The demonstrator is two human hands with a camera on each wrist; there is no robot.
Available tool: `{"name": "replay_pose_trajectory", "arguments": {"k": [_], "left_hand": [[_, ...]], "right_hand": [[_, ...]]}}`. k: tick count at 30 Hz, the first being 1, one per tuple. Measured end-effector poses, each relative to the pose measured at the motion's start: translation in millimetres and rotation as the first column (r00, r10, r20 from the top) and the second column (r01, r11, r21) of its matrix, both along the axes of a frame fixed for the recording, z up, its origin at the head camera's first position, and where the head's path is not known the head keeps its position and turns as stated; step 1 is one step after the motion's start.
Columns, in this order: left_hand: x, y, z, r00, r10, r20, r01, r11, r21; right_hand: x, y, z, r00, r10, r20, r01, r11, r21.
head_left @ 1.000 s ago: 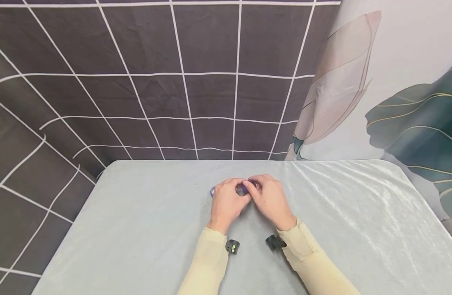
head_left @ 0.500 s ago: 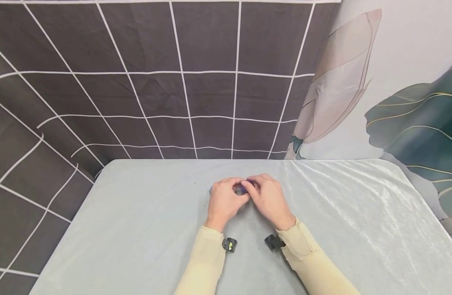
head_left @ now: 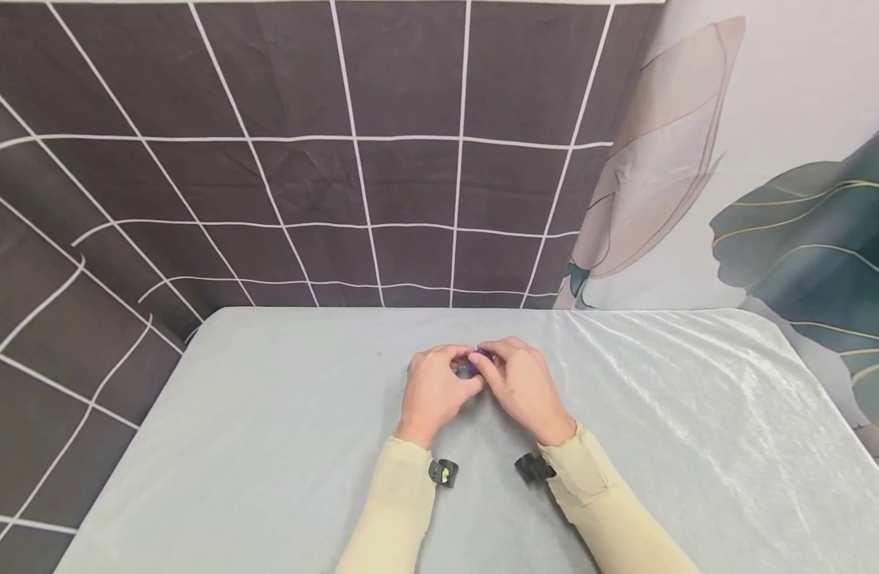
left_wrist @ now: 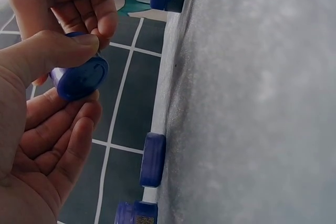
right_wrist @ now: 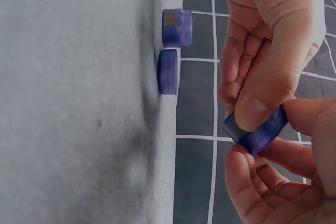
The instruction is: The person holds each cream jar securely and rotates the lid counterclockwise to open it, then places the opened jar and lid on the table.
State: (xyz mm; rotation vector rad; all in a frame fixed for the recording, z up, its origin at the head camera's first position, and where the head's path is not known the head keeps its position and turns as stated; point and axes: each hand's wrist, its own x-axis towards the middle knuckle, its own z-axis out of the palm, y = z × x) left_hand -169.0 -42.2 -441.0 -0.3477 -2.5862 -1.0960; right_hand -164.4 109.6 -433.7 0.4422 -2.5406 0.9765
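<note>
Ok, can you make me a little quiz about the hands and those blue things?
1. True or false: the left hand and the right hand both hold the held blue cap above the table.
2. What covers the table? A) a pale grey cloth B) a red mat C) newspaper
3. Fill in the gap: in the right wrist view, the loose blue cap rests on the cloth next to a small blue ____.

Key: 1 true. 2 A. 3 jar.
</note>
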Motion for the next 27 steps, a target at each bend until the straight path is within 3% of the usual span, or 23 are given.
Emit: {"name": "replay_pose_trajectory", "arguments": {"k": [16, 27], "left_hand": [[0.1, -1.8, 1.1, 1.0, -0.017, 0.024, 0.016, 1.0, 0.015], [-0.9, -2.5, 2.9, 1.0, -0.017, 0.004, 0.016, 0.999, 0.035]], "right_hand": [[-0.4, 3.0, 6.4, 0.998, 0.053, 0.038, -0.053, 0.999, 0.003], [-1.5, 4.0, 7.1, 0.995, 0.072, 0.064, -0.072, 0.997, -0.007]]}}
